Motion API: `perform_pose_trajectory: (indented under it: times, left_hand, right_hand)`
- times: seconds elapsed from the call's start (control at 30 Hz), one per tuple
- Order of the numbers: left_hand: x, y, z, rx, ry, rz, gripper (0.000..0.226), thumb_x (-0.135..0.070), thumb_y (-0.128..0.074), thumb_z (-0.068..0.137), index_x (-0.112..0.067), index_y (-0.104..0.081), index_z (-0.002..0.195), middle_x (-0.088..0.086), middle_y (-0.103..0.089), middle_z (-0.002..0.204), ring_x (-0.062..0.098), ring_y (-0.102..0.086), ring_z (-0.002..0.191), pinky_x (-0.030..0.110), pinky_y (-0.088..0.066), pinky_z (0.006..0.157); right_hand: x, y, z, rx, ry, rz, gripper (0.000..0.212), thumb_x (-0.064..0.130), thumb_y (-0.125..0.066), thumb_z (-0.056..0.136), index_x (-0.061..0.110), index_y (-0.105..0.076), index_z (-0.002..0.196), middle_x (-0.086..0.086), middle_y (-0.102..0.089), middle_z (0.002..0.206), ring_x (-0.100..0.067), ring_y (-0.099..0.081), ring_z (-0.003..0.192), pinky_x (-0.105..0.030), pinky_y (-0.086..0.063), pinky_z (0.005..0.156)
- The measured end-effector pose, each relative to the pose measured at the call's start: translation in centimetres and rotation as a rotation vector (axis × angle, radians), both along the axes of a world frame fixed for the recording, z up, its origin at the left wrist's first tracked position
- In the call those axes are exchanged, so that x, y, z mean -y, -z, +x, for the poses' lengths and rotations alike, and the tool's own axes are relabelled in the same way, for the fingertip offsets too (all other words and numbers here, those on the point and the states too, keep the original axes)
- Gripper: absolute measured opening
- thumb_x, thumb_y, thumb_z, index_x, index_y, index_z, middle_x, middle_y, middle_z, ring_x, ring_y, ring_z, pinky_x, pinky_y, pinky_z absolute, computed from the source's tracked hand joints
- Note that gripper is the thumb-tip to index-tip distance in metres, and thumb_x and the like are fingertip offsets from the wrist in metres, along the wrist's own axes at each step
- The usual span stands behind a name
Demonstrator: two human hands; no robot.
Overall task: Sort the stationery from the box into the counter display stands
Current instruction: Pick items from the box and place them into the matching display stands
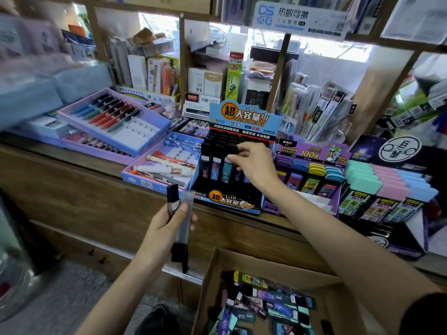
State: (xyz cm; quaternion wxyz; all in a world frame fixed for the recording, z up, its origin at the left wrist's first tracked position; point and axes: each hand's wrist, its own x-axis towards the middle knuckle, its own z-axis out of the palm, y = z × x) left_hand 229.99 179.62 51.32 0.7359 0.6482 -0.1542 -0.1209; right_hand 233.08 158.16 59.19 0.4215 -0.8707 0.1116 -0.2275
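Hands: left (167,221) grips slim black-capped lead cases (180,213); right (254,165) seemingly pinches one.

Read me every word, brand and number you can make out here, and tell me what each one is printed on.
"1=10", "2B/0.7MM", "24PCS": header card of the blue lead-refill display stand.
"0.7mm HB", "100", "ULTRAMAN": purple refill stand.
"DS": hanging blue sign.
"1120": white price card.
"G-5": green box.
Too small or blurred: labels on the refill tubes in the left hand, under the right hand, and in the cardboard box.
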Motion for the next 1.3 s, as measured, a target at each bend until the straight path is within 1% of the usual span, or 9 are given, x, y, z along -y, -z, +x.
perform_pose_trajectory:
  times: [0.13,0.23,0.33,0.53,0.7,0.8,1.0,1.17,1.3]
  left_hand:
    - [0.2,0.0,0.0,-0.011,0.004,-0.007,0.026,-0.031,-0.05,0.09,-0.007,-0.06,0.091,-0.004,-0.066,0.069,0.006,-0.06,0.062,0.014,-0.046,0.056]
    - [0.2,0.0,0.1,-0.01,0.004,0.004,0.024,-0.033,-0.051,0.09,-0.011,-0.062,0.091,-0.003,-0.068,0.073,0.009,-0.062,0.067,0.019,-0.048,0.063]
    - [0.6,-0.3,0.0,-0.047,0.018,-0.042,0.027,-0.037,-0.052,0.085,-0.013,-0.063,0.091,-0.002,-0.071,0.075,0.008,-0.066,0.069,0.017,-0.051,0.06]
    - [2.5,-1.3,-1.0,-0.112,0.11,-0.099,0.026,-0.032,-0.052,0.083,-0.01,-0.062,0.092,0.002,-0.07,0.07,0.011,-0.066,0.062,0.02,-0.05,0.056]
    - [3.8,-2.4,-2.5,-0.256,0.228,-0.186,0.027,-0.028,-0.051,0.087,-0.006,-0.061,0.098,0.005,-0.065,0.068,0.013,-0.061,0.058,0.02,-0.05,0.054]
    - [4.2,-2.9,-3.3,-0.3,0.342,-0.172,0.034,-0.04,-0.051,0.088,-0.01,-0.061,0.099,0.005,-0.062,0.071,0.013,-0.058,0.06,0.02,-0.048,0.055]
    - [5.6,-3.3,-4.8,-0.092,0.446,-0.06,0.017,-0.024,-0.062,0.083,-0.01,-0.055,0.089,-0.001,-0.06,0.068,0.008,-0.055,0.061,0.018,-0.046,0.056]
    - [6.2,-3.5,-5.0,-0.187,0.473,-0.068,0.036,-0.029,-0.049,0.088,-0.007,-0.058,0.114,0.015,-0.073,0.098,0.021,-0.071,0.08,0.024,-0.056,0.064]
    - [5.5,-2.9,-4.4,-0.22,0.399,-0.064,0.041,-0.035,-0.049,0.088,-0.005,-0.06,0.112,0.016,-0.072,0.101,0.023,-0.071,0.086,0.022,-0.055,0.06]
  right_hand:
    - [-0.6,0.5,0.1,-0.042,0.043,-0.033,0.023,0.016,-0.069,0.085,-0.002,-0.069,0.098,-0.016,-0.07,0.091,-0.024,-0.067,0.082,-0.042,-0.056,0.08]
    - [-0.8,-0.3,-0.3,-0.138,0.064,-0.318,0.038,0.027,-0.065,0.088,-0.005,-0.061,0.068,-0.019,-0.062,0.064,-0.033,-0.064,0.064,-0.043,-0.055,0.071]
    - [-1.3,-0.5,-1.8,-0.194,0.047,-0.482,0.045,0.038,-0.056,0.093,-0.001,-0.065,0.071,-0.013,-0.064,0.062,-0.028,-0.062,0.059,-0.04,-0.056,0.067]
    - [-2.9,0.5,-6.0,-0.268,-0.347,0.307,0.018,0.035,-0.058,0.091,0.02,-0.069,0.092,0.007,-0.068,0.083,-0.009,-0.061,0.078,-0.023,-0.05,0.058]
    - [-2.5,1.6,-8.0,-0.223,-0.427,0.598,0.016,0.022,-0.061,0.09,0.013,-0.068,0.101,0.0,-0.066,0.092,-0.016,-0.061,0.092,-0.031,-0.045,0.084]
    - [-2.1,1.9,-9.2,-0.188,-0.457,0.639,0.017,0.025,-0.063,0.088,0.01,-0.064,0.095,-0.003,-0.064,0.081,-0.016,-0.06,0.068,-0.027,-0.049,0.076]
    - [-0.9,2.0,-10.4,-0.106,-0.293,0.602,0.018,0.025,-0.07,0.082,0.008,-0.062,0.083,0.005,-0.062,0.067,-0.003,-0.06,0.065,-0.014,-0.049,0.066]
    - [0.6,1.9,-11.3,-0.064,-0.216,0.516,0.017,0.03,-0.071,0.081,0.013,-0.072,0.085,0.0,-0.069,0.082,-0.006,-0.063,0.078,-0.011,-0.048,0.066]
    - [2.3,1.8,-11.5,0.017,-0.031,0.609,0.014,0.025,-0.07,0.084,0.016,-0.068,0.073,0.0,-0.064,0.066,-0.011,-0.056,0.059,-0.016,-0.043,0.047]
